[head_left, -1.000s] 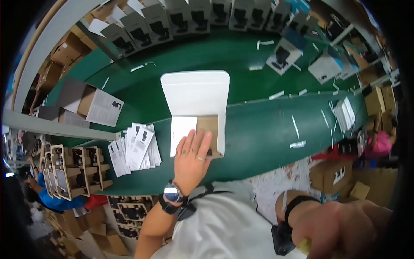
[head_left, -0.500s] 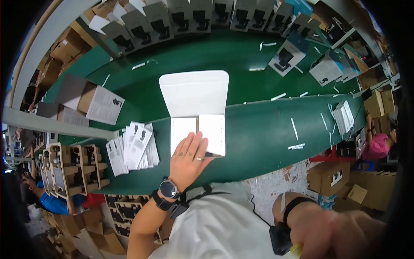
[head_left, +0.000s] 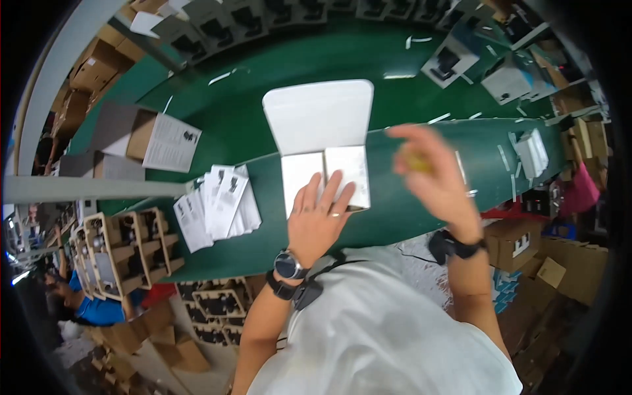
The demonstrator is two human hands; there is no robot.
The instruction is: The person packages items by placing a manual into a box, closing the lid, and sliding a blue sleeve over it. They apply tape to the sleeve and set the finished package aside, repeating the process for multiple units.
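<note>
Left hand (head_left: 316,224): laid flat, fingers slightly parted, across both inner flaps (head_left: 303,168) of white box (head_left: 319,118), centre frame; flaps apparently kept down thereby. Right hand (head_left: 440,184): curled round blurred yellow item (head_left: 416,161), right of centre. Leaflets (head_left: 230,205): piled left of centre.

a long, smooth, green-topped workbench (head_left: 408,217) has a pale seam running across it behind the open white cardboard box (head_left: 319,118), which sits on its near part with the lid up. left of the box lies a loose, overlapping fan of white printed paper leaflets (head_left: 227,197); farther left and behind these rests an open grey-and-brown cardboard carton (head_left: 172,141) with a white printed panel. well to the box's right is a stack of flat white pieces (head_left: 532,155), with thin white strips (head_left: 503,158) scattered near it. behind the box and to its right stands a grey printed cardboard carton (head_left: 451,60); well behind the box runs a row of grey printed cartons (head_left: 247,16).
</note>
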